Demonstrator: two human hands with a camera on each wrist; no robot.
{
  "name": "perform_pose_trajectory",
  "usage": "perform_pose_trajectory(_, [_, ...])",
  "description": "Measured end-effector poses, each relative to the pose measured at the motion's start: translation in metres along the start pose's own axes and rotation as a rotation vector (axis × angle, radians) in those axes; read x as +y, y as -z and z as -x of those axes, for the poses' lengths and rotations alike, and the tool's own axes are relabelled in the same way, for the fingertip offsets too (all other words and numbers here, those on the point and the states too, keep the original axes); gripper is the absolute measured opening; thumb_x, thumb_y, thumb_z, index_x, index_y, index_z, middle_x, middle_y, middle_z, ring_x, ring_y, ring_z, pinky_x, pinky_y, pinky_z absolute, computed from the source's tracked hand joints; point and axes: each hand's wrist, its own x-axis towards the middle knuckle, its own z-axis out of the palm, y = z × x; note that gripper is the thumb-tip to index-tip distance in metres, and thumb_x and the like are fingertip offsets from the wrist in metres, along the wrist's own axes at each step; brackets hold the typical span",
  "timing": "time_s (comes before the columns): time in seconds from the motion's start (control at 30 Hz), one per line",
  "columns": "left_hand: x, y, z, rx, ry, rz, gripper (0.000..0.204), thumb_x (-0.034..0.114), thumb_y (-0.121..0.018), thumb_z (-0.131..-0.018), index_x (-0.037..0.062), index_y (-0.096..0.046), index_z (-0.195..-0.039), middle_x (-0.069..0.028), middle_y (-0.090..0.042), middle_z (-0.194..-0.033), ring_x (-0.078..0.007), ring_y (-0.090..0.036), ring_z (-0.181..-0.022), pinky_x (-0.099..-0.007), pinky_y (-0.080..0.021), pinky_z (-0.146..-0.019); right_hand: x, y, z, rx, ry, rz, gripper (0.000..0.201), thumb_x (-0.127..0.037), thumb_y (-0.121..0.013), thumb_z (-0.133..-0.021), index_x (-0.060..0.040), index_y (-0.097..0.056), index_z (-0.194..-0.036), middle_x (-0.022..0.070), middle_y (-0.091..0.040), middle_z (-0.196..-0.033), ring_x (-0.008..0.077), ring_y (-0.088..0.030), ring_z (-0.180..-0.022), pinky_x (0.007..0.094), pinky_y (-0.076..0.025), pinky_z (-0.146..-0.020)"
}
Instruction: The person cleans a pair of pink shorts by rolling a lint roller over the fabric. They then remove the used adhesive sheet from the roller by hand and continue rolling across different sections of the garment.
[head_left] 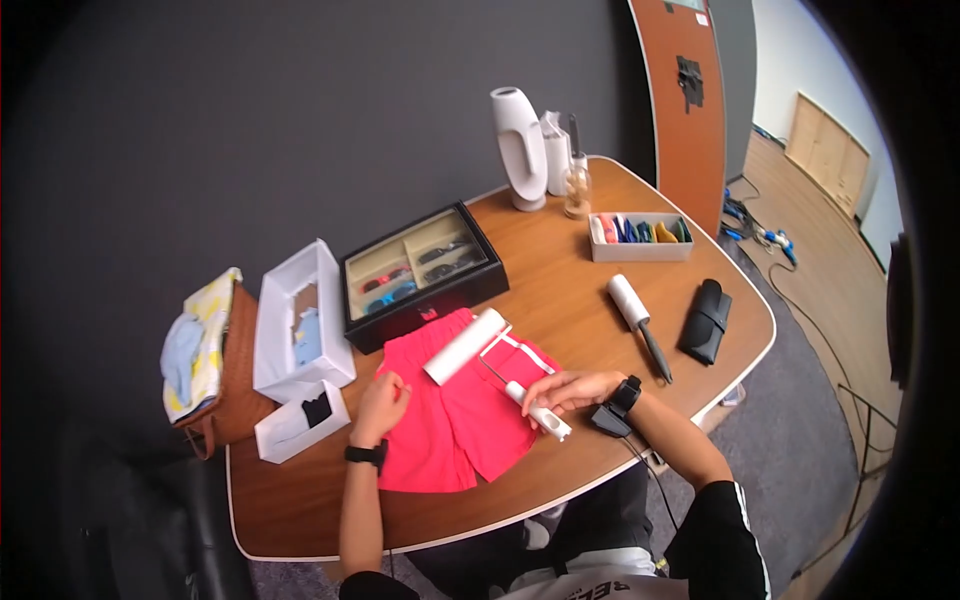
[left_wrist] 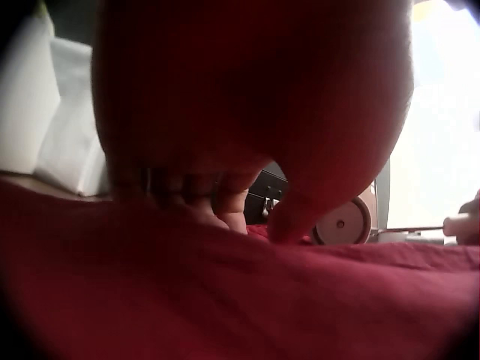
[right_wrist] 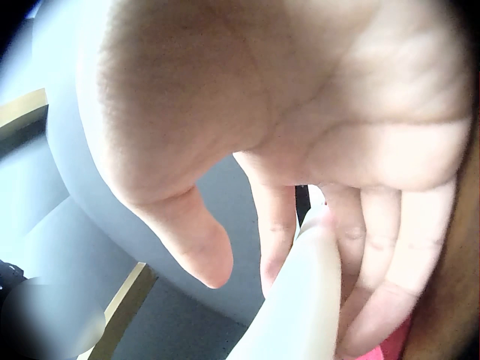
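Bright pink shorts (head_left: 430, 420) lie spread on the table with a white stripe at one edge. Across them rests a large lint roller (head_left: 466, 347) with a white sheet roll, thin wire frame and white handle. My right hand (head_left: 565, 390) is over that handle; in the right wrist view its fingers touch the handle (right_wrist: 300, 300) while the thumb stands apart from it. At the left edge of the shorts, my left hand (head_left: 381, 405) rests with loosely bent fingers, whose tips meet the pink cloth (left_wrist: 225, 292) in the left wrist view.
A smaller lint roller (head_left: 628, 302) and a black glasses case (head_left: 706, 322) lie to the right. Behind stand a glasses display box (head_left: 430, 318) and a tray of rolled cloths (head_left: 640, 252). White boxes (head_left: 345, 365) and a brown basket (head_left: 240, 370) line the left.
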Motion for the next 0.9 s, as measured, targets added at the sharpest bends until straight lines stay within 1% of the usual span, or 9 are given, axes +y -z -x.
perform_pose_trajectory(0.1, [0.006, -0.007, 0.02, 0.1, -0.088, -0.169, 0.024, 0.026, -0.066, -0.091, 0.0061, -0.056, -0.1, -0.0163, -0.062, -0.097, -0.038, -0.061, -0.096, -0.0492, -0.048, -0.078, 0.009, 0.01, -0.001, -0.019, 0.003, -0.044, 0.023, -0.017, -0.053, -0.105, 0.0, -0.06, -0.118, 0.0098, -0.065, -0.113, 0.0204, -0.067, -0.107, 0.0343, -0.056, -0.094])
perform_pose_trajectory(0.13, [0.009, -0.005, 0.026, 0.126, -0.081, -0.187, 0.024, 0.026, -0.066, -0.091, 0.0061, -0.056, -0.1, -0.0163, -0.062, -0.097, -0.038, -0.061, -0.096, -0.0492, -0.048, -0.078, 0.012, 0.012, 0.0, -0.016, 0.021, -0.072, 0.02, -0.016, -0.054, -0.104, 0.0004, -0.06, -0.113, 0.0106, -0.066, -0.11, 0.0222, -0.068, -0.103, 0.0344, -0.057, -0.092])
perform_pose_trajectory(0.2, [0.013, -0.002, 0.036, 0.063, -0.011, -0.142, 0.026, 0.028, -0.066, -0.091, 0.0073, -0.055, -0.102, -0.0167, -0.061, -0.103, -0.0397, -0.057, -0.105, -0.0522, -0.046, -0.085, 0.014, 0.014, 0.002, -0.046, 0.016, -0.102, 0.018, -0.014, -0.054, -0.103, 0.0002, -0.061, -0.111, 0.0106, -0.067, -0.106, 0.0226, -0.069, -0.101, 0.0341, -0.057, -0.09])
perform_pose_trajectory(0.37, [0.004, -0.008, 0.043, 0.086, -0.036, -0.165, 0.026, 0.03, -0.066, -0.092, 0.0078, -0.055, -0.101, -0.0185, -0.061, -0.099, -0.0405, -0.058, -0.1, -0.0529, -0.047, -0.084, 0.013, 0.01, 0.001, -0.084, 0.019, -0.056, 0.026, -0.02, -0.052, -0.105, -0.0004, -0.059, -0.121, 0.0113, -0.067, -0.109, 0.0203, -0.069, -0.101, 0.0327, -0.059, -0.088])
perform_pose_trajectory(0.63, [-0.008, -0.008, 0.035, -0.01, 0.003, -0.128, 0.031, 0.036, -0.065, -0.093, 0.0076, -0.057, -0.104, -0.0185, -0.063, -0.106, -0.041, -0.058, -0.104, -0.0509, -0.048, -0.088, 0.018, 0.017, -0.01, -0.061, 0.041, 0.003, 0.034, -0.026, -0.053, -0.106, -0.0039, -0.055, -0.132, 0.0095, -0.066, -0.114, 0.0169, -0.068, -0.097, 0.0289, -0.057, -0.088])
perform_pose_trajectory(0.73, [-0.014, -0.012, 0.032, -0.068, 0.042, -0.1, 0.032, 0.035, -0.065, -0.093, 0.0071, -0.056, -0.104, -0.0192, -0.063, -0.104, -0.0416, -0.058, -0.104, -0.0513, -0.047, -0.088, 0.019, 0.016, -0.009, -0.032, 0.018, 0.002, 0.034, -0.025, -0.053, -0.106, -0.004, -0.055, -0.132, 0.0091, -0.066, -0.113, 0.0168, -0.068, -0.097, 0.029, -0.057, -0.088])
perform_pose_trajectory(0.8, [-0.021, -0.013, 0.027, -0.027, -0.055, -0.131, 0.034, 0.038, -0.066, -0.093, 0.0058, -0.058, -0.1, -0.0156, -0.064, -0.092, -0.0344, -0.062, -0.091, -0.0455, -0.049, -0.079, 0.019, 0.018, -0.01, -0.045, 0.017, -0.037, 0.033, -0.024, -0.052, -0.106, -0.0037, -0.055, -0.132, 0.0092, -0.066, -0.112, 0.017, -0.068, -0.098, 0.0299, -0.057, -0.088])
perform_pose_trajectory(0.83, [-0.024, -0.011, 0.023, -0.022, -0.06, -0.128, 0.034, 0.038, -0.066, -0.093, 0.0058, -0.058, -0.1, -0.0156, -0.064, -0.092, -0.0344, -0.062, -0.091, -0.0455, -0.049, -0.079, 0.014, 0.011, -0.007, -0.02, 0.015, -0.061, 0.026, -0.022, -0.053, -0.106, -0.0039, -0.059, -0.124, 0.009, -0.067, -0.108, 0.0174, -0.069, -0.098, 0.0307, -0.058, -0.087])
perform_pose_trajectory(0.9, [-0.028, -0.006, 0.019, -0.134, 0.039, 0.132, 0.037, 0.041, -0.065, -0.095, 0.0047, -0.061, -0.093, -0.01, -0.062, -0.079, -0.0245, -0.06, -0.075, -0.0376, -0.048, -0.068, 0.02, 0.022, -0.011, -0.042, -0.001, -0.056, 0.023, -0.022, -0.053, -0.105, -0.0043, -0.06, -0.119, 0.0087, -0.068, -0.106, 0.0176, -0.069, -0.097, 0.0311, -0.058, -0.086])
